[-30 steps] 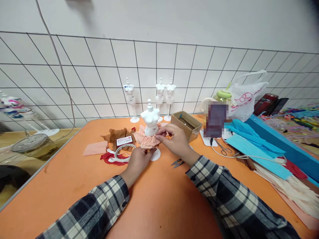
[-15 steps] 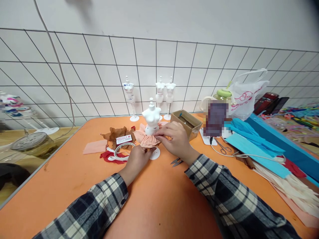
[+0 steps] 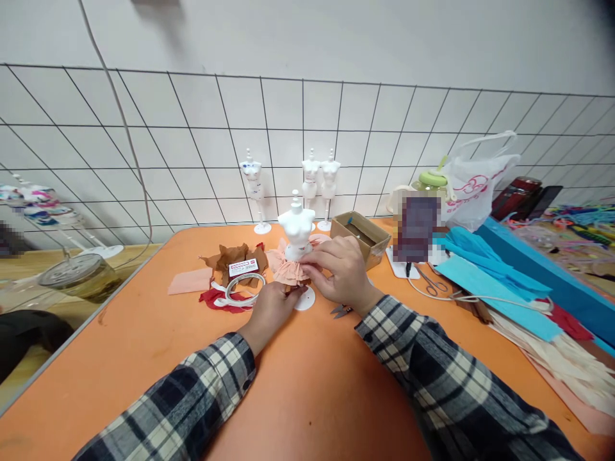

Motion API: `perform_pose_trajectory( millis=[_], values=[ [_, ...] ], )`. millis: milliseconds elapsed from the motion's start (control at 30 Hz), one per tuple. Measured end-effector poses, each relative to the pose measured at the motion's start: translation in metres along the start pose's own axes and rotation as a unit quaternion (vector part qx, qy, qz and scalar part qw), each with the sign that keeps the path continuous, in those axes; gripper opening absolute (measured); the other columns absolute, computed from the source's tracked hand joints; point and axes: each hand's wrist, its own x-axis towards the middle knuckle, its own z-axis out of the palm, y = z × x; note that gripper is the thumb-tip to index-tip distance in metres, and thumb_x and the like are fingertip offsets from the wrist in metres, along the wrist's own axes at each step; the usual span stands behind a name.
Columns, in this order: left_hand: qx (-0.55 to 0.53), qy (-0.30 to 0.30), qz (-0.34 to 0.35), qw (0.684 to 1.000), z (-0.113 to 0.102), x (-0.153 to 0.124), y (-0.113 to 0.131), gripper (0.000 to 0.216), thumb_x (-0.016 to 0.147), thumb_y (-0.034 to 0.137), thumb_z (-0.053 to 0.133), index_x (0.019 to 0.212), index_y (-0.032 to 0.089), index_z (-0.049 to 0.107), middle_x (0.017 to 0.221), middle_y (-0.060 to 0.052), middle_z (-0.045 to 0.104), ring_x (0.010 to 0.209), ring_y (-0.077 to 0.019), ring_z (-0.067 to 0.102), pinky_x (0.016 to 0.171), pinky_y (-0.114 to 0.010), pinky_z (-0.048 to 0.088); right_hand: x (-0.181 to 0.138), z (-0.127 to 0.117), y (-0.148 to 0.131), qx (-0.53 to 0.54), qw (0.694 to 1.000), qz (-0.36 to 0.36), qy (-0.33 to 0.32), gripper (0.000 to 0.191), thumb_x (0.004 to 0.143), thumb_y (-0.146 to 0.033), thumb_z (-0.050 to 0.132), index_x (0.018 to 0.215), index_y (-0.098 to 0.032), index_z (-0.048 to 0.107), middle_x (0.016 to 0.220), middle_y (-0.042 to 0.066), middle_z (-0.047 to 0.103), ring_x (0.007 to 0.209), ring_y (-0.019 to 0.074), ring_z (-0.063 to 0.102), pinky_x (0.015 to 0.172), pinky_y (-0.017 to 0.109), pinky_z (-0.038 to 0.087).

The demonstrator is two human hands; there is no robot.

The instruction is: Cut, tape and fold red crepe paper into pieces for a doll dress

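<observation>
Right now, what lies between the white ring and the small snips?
In the head view, the left hand and the round white base of the mannequin lie between the white ring and the snips.

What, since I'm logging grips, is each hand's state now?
Left hand: under the peach ruffle; open or closed cannot be told.
Right hand: closed, pinching the peach ruffle.
</observation>
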Motion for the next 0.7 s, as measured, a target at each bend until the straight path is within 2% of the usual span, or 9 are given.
perform_pose_trajectory(
  millis=[67, 133, 233, 367, 467, 567, 700],
  values=[
    [0.003, 0.006, 0.004, 1.000, -0.001, 0.001, -0.001, 0.024, 0.086, 0.029, 0.054, 0.091, 0.019, 0.076, 0.088, -0.007, 0.077, 0.085, -0.0245, 0.069, 0.074, -0.031, 0.050, 0.000, 0.000, -0.002, 0.004, 0.999, -0.014, 0.032, 0.015, 0.089, -0.029, 0.060, 0.097, -0.022, 0.071, 0.081, 0.000, 0.070, 0.074, 0.0160, 0.055, 0.073, 0.034, 0.032],
    [0.007, 0.014, 0.008, 1.000, -0.002, 0.001, -0.002, 0.025, 0.086, 0.029, 0.054, 0.090, 0.019, 0.076, 0.085, -0.007, 0.077, 0.082, -0.0239, 0.069, 0.072, -0.030, 0.050, 0.000, 0.000, -0.002, -0.002, 0.997, -0.034, 0.068, 0.013, 0.088, -0.028, 0.062, 0.095, -0.021, 0.071, 0.073, 0.000, 0.067, 0.069, 0.0151, 0.053, 0.069, 0.033, 0.033],
    [0.015, 0.023, 0.017, 1.000, -0.003, 0.002, -0.002, 0.025, 0.087, 0.028, 0.053, 0.088, 0.018, 0.075, 0.085, -0.007, 0.077, 0.080, -0.0227, 0.069, 0.069, -0.029, 0.049, -0.003, 0.002, -0.001, -0.039, 0.989, -0.106, 0.091, 0.010, 0.085, -0.024, 0.064, 0.091, -0.025, 0.072, 0.068, -0.001, 0.063, 0.065, 0.0149, 0.049, 0.065, 0.032, 0.031],
    [0.030, 0.028, 0.028, 0.999, -0.001, 0.001, -0.002, 0.025, 0.087, 0.026, 0.054, 0.077, 0.016, 0.074, 0.078, -0.008, 0.076, 0.070, -0.0208, 0.067, 0.064, -0.027, 0.046, -0.011, 0.006, 0.004, -0.092, 0.973, -0.195, 0.079, 0.017, 0.084, -0.023, 0.063, 0.097, -0.029, 0.073, 0.085, 0.000, 0.067, 0.068, 0.0149, 0.046, 0.066, 0.033, 0.032],
    [0.037, 0.031, 0.031, 0.998, -0.001, 0.000, -0.003, 0.027, 0.087, 0.026, 0.054, 0.069, 0.016, 0.072, 0.071, -0.007, 0.074, 0.063, -0.0197, 0.065, 0.059, -0.027, 0.044, -0.019, 0.009, 0.008, -0.091, 0.976, -0.182, 0.084, 0.030, 0.086, -0.026, 0.059, 0.111, -0.037, 0.070, 0.094, 0.000, 0.064, 0.072, 0.0151, 0.048, 0.069, 0.033, 0.034],
    [0.037, 0.033, 0.034, 0.998, -0.001, 0.000, -0.005, 0.028, 0.088, 0.026, 0.054, 0.069, 0.016, 0.071, 0.069, -0.006, 0.073, 0.062, -0.0192, 0.065, 0.058, -0.026, 0.043, -0.026, 0.010, 0.012, -0.086, 0.976, -0.177, 0.089, 0.043, 0.086, -0.032, 0.058, 0.128, -0.044, 0.059, 0.103, -0.001, 0.064, 0.080, 0.0167, 0.051, 0.075, 0.034, 0.037],
    [0.039, 0.031, 0.037, 0.998, -0.001, 0.001, -0.010, 0.029, 0.088, 0.027, 0.054, 0.068, 0.015, 0.071, 0.068, -0.007, 0.073, 0.061, -0.0193, 0.065, 0.060, -0.027, 0.045, -0.034, 0.015, 0.015, -0.137, 0.968, -0.197, 0.068, 0.046, 0.086, -0.035, 0.057, 0.132, -0.042, 0.056, 0.120, -0.006, 0.066, 0.092, 0.0184, 0.052, 0.084, 0.034, 0.037]
  ],
)
